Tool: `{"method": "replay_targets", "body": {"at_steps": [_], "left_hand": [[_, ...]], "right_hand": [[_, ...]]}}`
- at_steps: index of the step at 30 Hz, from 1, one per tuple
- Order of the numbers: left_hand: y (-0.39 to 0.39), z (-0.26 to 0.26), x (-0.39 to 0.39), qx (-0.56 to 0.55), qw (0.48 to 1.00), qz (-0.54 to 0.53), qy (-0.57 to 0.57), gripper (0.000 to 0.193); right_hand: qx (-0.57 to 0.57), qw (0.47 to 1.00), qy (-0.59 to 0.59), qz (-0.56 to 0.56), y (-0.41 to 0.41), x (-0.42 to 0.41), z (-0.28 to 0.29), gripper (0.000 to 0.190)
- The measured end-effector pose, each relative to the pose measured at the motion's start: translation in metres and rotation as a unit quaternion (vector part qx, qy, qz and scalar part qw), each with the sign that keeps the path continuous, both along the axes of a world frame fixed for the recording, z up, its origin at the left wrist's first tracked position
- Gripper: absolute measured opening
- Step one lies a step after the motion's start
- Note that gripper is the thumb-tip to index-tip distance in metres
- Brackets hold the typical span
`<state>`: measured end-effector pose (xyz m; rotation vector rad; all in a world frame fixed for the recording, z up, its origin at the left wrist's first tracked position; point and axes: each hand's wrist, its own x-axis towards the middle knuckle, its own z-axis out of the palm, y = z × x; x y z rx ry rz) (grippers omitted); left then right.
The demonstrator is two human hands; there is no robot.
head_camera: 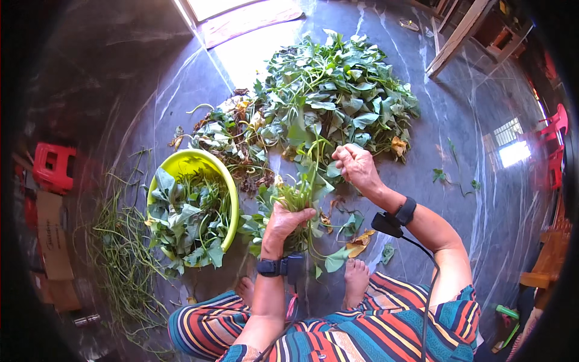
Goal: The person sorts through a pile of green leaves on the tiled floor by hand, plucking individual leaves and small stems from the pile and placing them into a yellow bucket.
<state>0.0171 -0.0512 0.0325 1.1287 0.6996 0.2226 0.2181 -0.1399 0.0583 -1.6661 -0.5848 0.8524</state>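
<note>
My left hand [286,222] is closed around a bunch of green leafy stems [296,197] in front of me. Up and to the right, my right hand [356,165] has its fingers curled near the tip of a stem; whether it pinches one, I cannot tell. A large heap of leafy green vines [339,90] lies on the floor beyond both hands. Beside it on the left are wilted, browned leaves [242,135]. The yellow-green plastic basin [233,194], left of my left hand, holds picked leaves and stems [190,217]. Long bare stems [122,253] lie in a tangle left of the basin.
Loose yellowed leaves [360,243] lie near my right foot. A red plastic stool [54,167] and a cardboard box [53,235] stand at the far left. A wooden frame [461,38] is at upper right, with a wooden piece of furniture [545,258] at the right edge.
</note>
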Motion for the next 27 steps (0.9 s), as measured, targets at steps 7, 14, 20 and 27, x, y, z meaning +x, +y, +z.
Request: {"method": "replay_targets", "body": {"at_steps": [7,14,20,27], "left_hand": [[-0.021,0.003,0.010,0.088,0.985,-0.146,0.038,0.025],[-0.023,0.012,0.011,0.126,0.979,-0.159,0.020,0.017],[-0.001,0.018,-0.004,0.011,0.998,-0.040,0.038,0.023],[0.025,0.012,-0.015,-0.004,0.993,0.114,-0.035,0.015]], "right_hand": [[-0.039,0.983,0.180,-0.008,0.008,0.018,-0.012,0.050],[0.059,0.953,0.289,0.065,0.005,0.032,-0.015,0.018],[0.275,0.955,0.092,-0.062,0.001,0.060,0.046,0.007],[0.176,0.983,-0.037,0.030,-0.007,0.046,0.064,0.006]]}}
